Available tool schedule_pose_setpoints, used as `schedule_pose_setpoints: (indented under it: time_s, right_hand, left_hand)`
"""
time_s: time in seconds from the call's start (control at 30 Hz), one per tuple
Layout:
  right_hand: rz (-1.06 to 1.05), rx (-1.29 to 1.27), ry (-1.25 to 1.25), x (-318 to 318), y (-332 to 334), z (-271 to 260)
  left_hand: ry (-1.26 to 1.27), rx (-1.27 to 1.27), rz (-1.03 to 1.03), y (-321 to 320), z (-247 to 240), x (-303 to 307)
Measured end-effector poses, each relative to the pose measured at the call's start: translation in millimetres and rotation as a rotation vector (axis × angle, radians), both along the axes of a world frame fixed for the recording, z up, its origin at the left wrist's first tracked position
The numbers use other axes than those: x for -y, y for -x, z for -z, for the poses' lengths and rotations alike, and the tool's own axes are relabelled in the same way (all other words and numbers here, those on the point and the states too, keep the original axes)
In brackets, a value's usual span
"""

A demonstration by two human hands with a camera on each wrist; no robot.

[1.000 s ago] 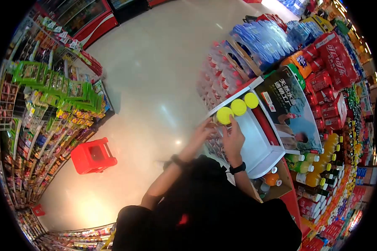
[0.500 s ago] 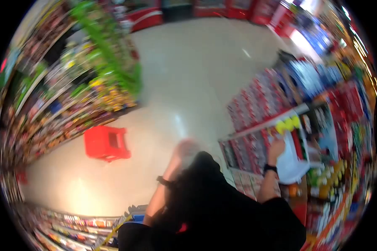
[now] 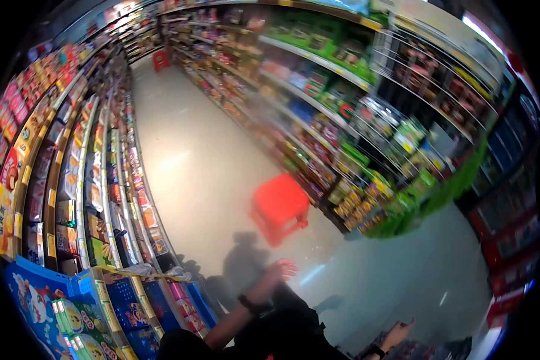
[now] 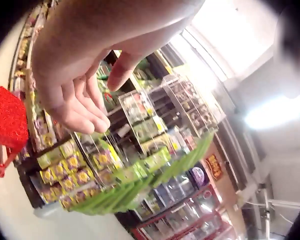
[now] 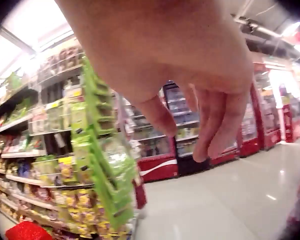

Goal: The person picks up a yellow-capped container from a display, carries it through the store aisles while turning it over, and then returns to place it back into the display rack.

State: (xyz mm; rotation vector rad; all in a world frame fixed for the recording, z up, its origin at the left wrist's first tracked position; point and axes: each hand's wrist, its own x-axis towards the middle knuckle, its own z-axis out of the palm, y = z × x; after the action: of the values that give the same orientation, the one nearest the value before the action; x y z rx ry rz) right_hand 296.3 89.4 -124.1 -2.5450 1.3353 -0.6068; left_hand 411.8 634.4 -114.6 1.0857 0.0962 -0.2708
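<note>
Both my hands hang free in a shop aisle and hold nothing. My left hand (image 3: pixel 280 269) is raised over the pale floor with its fingers loosely spread; in the left wrist view the left hand (image 4: pixel 80 102) shows relaxed, slightly bent fingers. My right hand (image 3: pixel 400 329) is low at the bottom edge, fingers loose; the right wrist view shows the right hand (image 5: pixel 200 125) with fingers hanging down and nothing in them. A red plastic stool (image 3: pixel 279 206) stands on the floor just beyond my left hand.
Snack shelves (image 3: pixel 96 180) run along the left and stocked shelves (image 3: pixel 318 114) along the right of a long aisle. A green hanging rack (image 3: pixel 426 192) of packets stands at right. Blue crates (image 3: pixel 96 312) sit at lower left. Red drink coolers (image 5: pixel 160 155) line the far wall.
My view has swung away from the drinks display with the yellow-capped bottles to the aisle. Both hands have left the white tray and now hang free.
</note>
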Motion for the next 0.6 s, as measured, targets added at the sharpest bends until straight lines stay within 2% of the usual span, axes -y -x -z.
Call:
schedule_pose_setpoints:
  time_s: [0.03, 0.1, 0.2, 0.33, 0.4, 0.43, 0.47, 0.5, 0.57, 0.6]
  right_hand:
    - [-0.115, -0.002, -0.044, -30, -50, 4]
    - [-0.384, 0.042, -0.132, -95, -142, 13]
    - [-0.788, 0.07, -0.306, -224, -286, 40]
    - [-1.384, 0.088, -0.64, -469, -414, -10]
    - [-1.57, 0.05, -0.519, -590, -447, -50]
    - [-1.664, 0.071, -0.659, -647, -456, -83]
    - [-1.753, 0.09, -0.803, -699, -462, -108]
    - [-1.826, 0.054, -0.826, -747, -472, -112]
    - [-1.952, -0.001, -0.909, -842, -489, -121]
    - [-2.006, -0.025, -0.968, -887, -493, -129]
  left_hand:
    - [-0.106, 0.113, -0.053, -14, 1, -26]
    - [-0.184, 0.133, -0.2, -49, -11, -76]
    - [-0.073, -0.145, -0.457, -85, -58, -155]
    - [-0.155, -0.077, -0.705, -120, -81, -263]
    - [-0.262, -0.02, -0.776, -129, -83, -305]
    - [-0.307, 0.008, -0.807, -133, -75, -321]
    - [-0.479, 0.05, -0.732, -135, -43, -337]
    - [-0.659, 0.092, -0.654, -140, 4, -360]
    - [-0.665, 0.122, -0.498, -168, 4, -400]
    - [-0.542, 0.107, -0.461, -186, -18, -410]
